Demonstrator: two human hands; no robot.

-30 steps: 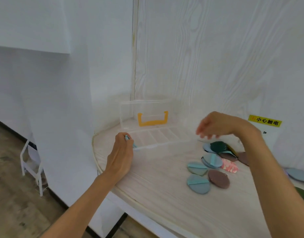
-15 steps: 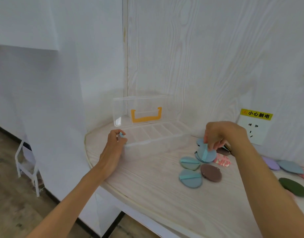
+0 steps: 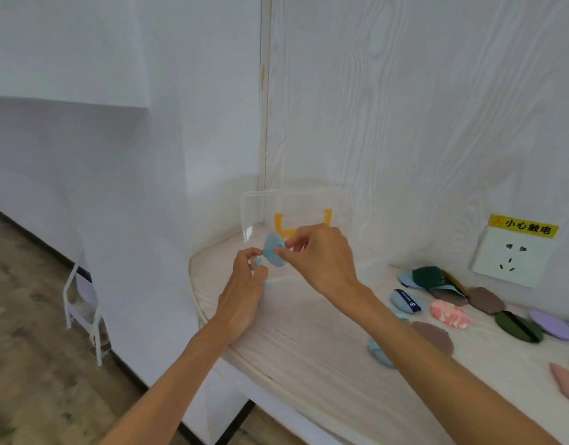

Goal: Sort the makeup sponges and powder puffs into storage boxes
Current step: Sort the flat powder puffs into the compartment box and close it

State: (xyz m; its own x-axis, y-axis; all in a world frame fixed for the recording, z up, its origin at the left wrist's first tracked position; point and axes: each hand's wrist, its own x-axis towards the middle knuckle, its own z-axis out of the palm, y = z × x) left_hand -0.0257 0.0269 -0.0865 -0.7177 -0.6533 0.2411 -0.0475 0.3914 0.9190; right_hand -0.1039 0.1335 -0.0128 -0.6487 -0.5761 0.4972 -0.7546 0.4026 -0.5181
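Head view: a light-blue round powder puff [image 3: 274,254] is now held up in the air over the left front corner of the clear plastic storage box with the orange handle [image 3: 296,213]; half a second ago the right hand [image 3: 321,255] was down at the loose pile of coloured puffs [image 3: 437,284] on the white wood-grain desk [image 3: 308,348], so one puff has been picked and carried across. It is pinched at its right edge by the right hand's thumb and fingertips. The left hand [image 3: 249,277] is curled at the box's front-left edge, and a small light-blue piece appears to be pinched in it; blur hides the detail. Judged from this, the puff is about to be dropped into a compartment, with many puffs left to sort. The puff is held tilted on edge, face turned towards the camera and leftwards, long axis running roughly from upper left to lower right.
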